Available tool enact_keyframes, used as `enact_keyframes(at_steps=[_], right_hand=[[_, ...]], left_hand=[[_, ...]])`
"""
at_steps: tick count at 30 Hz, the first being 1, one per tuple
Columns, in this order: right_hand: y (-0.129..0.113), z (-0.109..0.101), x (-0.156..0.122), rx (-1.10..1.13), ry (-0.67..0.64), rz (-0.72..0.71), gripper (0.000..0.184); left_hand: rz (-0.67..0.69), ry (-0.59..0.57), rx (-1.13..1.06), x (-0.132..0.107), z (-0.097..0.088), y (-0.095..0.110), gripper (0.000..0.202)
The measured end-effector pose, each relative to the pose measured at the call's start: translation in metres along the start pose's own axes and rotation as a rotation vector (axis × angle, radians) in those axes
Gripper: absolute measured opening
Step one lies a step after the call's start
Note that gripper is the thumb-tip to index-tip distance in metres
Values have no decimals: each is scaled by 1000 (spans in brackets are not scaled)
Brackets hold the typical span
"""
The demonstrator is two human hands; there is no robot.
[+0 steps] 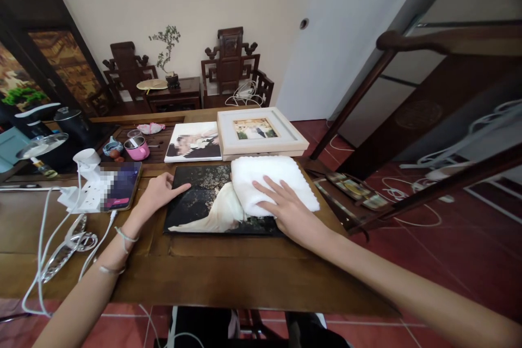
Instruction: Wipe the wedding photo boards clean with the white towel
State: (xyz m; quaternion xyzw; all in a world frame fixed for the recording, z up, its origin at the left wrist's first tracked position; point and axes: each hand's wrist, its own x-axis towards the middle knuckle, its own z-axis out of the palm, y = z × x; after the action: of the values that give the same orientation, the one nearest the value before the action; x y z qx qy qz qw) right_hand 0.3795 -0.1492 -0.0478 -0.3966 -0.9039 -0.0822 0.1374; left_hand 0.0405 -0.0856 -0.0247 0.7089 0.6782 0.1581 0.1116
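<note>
A dark, glossy photo panel (199,196) with a pale flowing dress in its picture lies flat on the wooden table. My left hand (159,194) is at its left edge, thumb stretched over the surface and apart from the other fingers, which rest by the upper left corner. Over the panel's right part, my right hand (287,206) holds a folded white cloth (296,174) down, fingers spread across it. The cloth hides that part of the picture. Behind stand a white-edged photo print (193,141) and a cream picture frame (293,133).
Left on the table (228,277) are a phone (129,185), a white power strip (87,196) with cables, a clear hair claw (67,247) and a pink cup (137,148). A wooden chair (391,81) stands at the right, beyond the table's edge.
</note>
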Motion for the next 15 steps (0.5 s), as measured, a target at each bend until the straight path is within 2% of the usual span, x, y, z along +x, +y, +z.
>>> enact_keyframes(at_steps=[3, 7, 11, 15], right_hand=[[1, -1, 0, 23, 25, -5, 66], [1, -3, 0, 41, 26, 0, 68], [1, 0, 0, 47, 19, -10, 66], [2, 5, -1, 55, 27, 3, 68]], left_hand=[[13, -21, 24, -3, -6, -2, 60], [94, 49, 221, -10, -11, 8, 62], [88, 86, 388, -18, -13, 20, 65], [92, 111, 444, -21, -13, 21, 67]])
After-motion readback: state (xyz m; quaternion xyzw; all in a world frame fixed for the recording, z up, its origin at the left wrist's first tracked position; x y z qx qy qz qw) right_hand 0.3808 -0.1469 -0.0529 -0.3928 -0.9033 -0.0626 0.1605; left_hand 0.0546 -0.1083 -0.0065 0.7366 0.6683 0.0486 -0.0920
